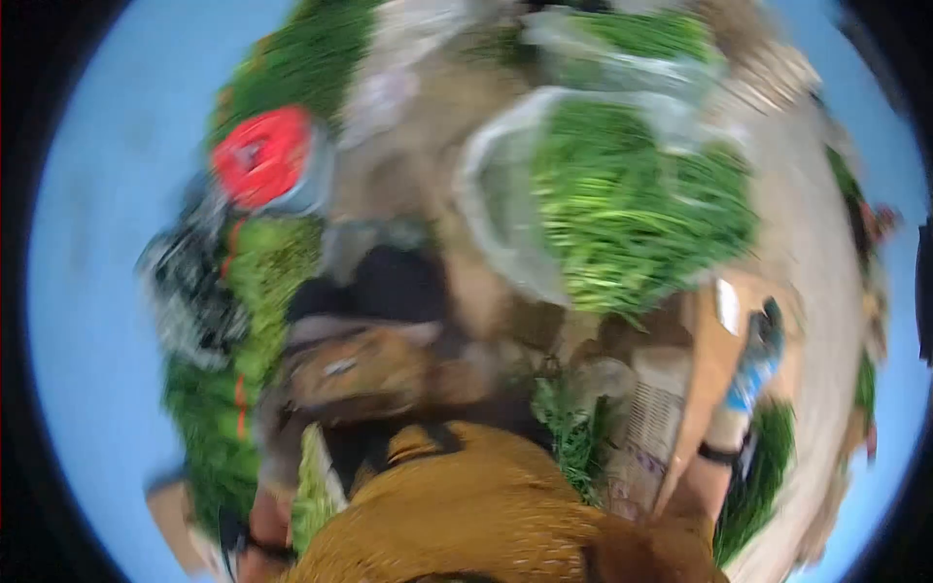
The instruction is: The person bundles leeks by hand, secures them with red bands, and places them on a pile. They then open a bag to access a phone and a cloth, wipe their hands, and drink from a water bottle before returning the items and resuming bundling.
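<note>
The whole view is smeared by motion. At the lower left, beyond a dark wristband, my left hand [276,500] is beside a pale green leafy vegetable [316,481]. Its fingers are too blurred to tell whether they grip it. On the right, my right hand [754,374] seems to wear a blue and white glove with a dark end. It lies over or against an open cardboard box [698,389]; its finger shape is not clear. Inside or beside that box is a leafy green bunch [573,428].
A large clear plastic bag [505,185] holds long green stalks [622,214]; another bag of greens [641,39] stands behind it. On the left are a red-topped container [260,157], a dark plastic bag [194,291] and rows of bundled greens [272,282]. A brown bag [360,369] sits in front of me.
</note>
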